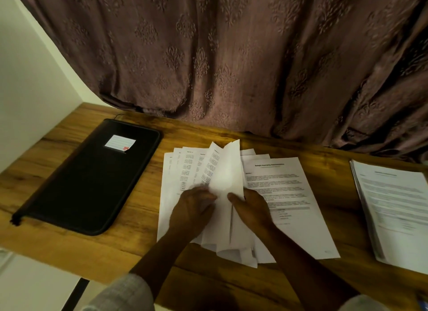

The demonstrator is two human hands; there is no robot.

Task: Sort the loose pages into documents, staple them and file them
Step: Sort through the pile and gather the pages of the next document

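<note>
We pinch one lifted sheet (225, 171) between left grip (192, 206) and right grip (251, 208), over the fanned loose pages (289, 194). Left of our grips lies a black folder (92, 178); right, a stack (393, 206), bare surface (143, 241) between.

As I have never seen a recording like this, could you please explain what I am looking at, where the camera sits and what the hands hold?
No machine here: a person works with two bare hands. The one picture comes from a wide-angle camera worn on the head, looking forward and down. On the wooden desk lie a black folder with a white label at left, a fanned spread of loose pages in the middle, and a neater stack of pages at right. The left hand and right hand each pinch sheets of the spread; one lifted sheet curls upward between them. A brown patterned curtain hangs behind. No stapler is in view.
</note>
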